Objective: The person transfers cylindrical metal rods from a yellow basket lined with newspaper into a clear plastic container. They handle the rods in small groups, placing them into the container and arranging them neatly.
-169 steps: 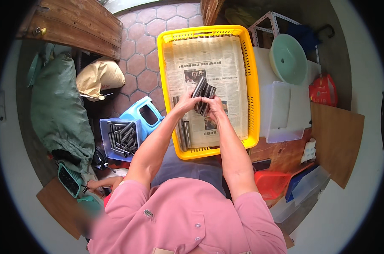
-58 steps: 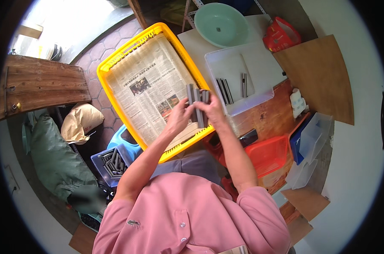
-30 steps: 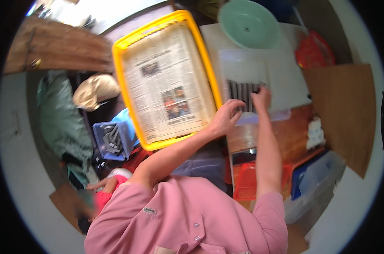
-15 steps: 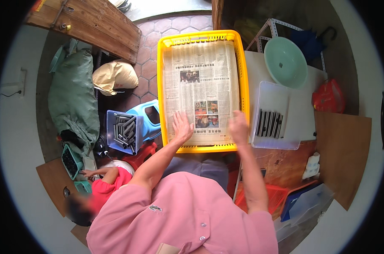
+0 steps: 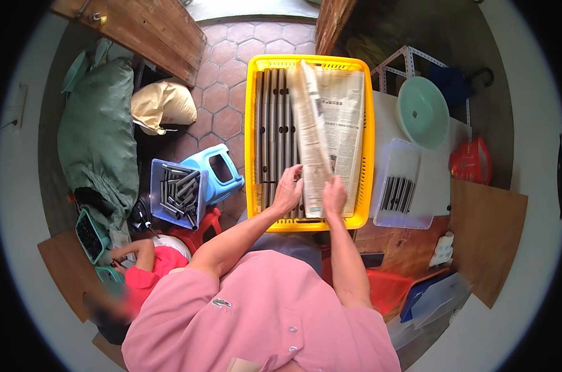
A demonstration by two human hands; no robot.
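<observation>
Newspaper lining the yellow crate is being peeled back from its left side, baring grey metal rods beneath. Left hand pinches the near edge; right hand grips the fold, fingers curled. Next, I judge, the sheet must clear the rods without tearing.

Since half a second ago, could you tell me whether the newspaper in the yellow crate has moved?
Yes. The newspaper has been folded over toward the right side of the yellow crate, uncovering grey tubes on the left; both hands hold its near edge.

newspaper | folded back rightward | in yellow crate | grey bars uncovered
</observation>
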